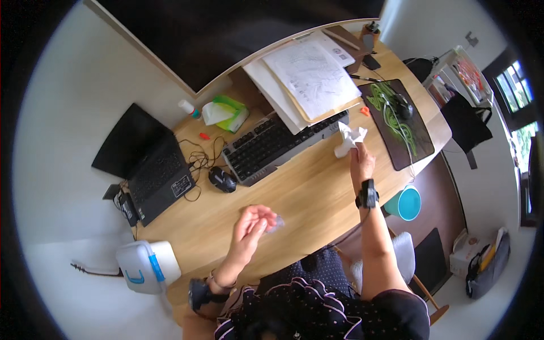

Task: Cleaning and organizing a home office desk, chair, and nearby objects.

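My right hand (363,161) grips a crumpled white tissue (352,137) over the desk, between the keyboard (272,146) and the dark mouse pad (384,144). My left hand (253,227) is over the near part of the wooden desk (306,191), palm partly up and fingers curled. At its fingertips is a small, translucent greyish thing (276,223), seemingly pinched there; it is blurred, and I cannot tell what it is. Stacked papers (314,80) cover part of the keyboard.
An open laptop (157,182), a black mouse (222,179), cables and a green tissue pack (227,112) are on the left. A large dark screen (238,34) spans the back. A second mouse (403,106) rests on the pad. Below the right edge stands a teal bin (409,204).
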The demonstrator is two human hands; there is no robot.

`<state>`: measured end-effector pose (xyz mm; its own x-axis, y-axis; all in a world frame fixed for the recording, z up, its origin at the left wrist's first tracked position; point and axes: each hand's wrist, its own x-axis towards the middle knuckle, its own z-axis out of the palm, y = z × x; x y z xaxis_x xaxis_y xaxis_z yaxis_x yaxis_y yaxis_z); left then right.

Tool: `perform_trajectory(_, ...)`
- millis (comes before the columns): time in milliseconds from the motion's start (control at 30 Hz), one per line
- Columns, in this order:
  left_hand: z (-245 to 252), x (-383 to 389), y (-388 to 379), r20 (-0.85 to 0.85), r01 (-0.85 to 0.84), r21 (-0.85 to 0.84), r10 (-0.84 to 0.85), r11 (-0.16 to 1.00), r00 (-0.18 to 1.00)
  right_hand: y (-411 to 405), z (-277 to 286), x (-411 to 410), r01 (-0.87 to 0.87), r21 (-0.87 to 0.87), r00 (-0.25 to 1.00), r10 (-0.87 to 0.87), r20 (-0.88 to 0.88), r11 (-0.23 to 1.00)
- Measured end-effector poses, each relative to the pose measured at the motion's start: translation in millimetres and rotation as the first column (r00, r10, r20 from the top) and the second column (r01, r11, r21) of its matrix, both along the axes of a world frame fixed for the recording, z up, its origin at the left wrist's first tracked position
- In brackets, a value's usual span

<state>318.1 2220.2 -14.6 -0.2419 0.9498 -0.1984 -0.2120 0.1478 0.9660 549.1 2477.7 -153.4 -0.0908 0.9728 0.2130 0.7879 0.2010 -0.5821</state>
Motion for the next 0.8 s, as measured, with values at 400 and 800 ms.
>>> perform_trajectory(400, -43.5, -16.0, -1.4, 0.335, -0.208, -0.184, 0.260, 0.961, 0.905, -154.6, 104.1, -116.9, -0.700, -0.612, 0.380, -0.533, -0.756, 0.368)
perform_trajectory(800, -30.7, -72.1, -99.8, -0.041, -0.517, 0.012, 0.517, 0.856, 0.855, -197.0, 77.7, -158.4, -0.812, -0.481, 0.468, -0.122, -0.875, 0.331)
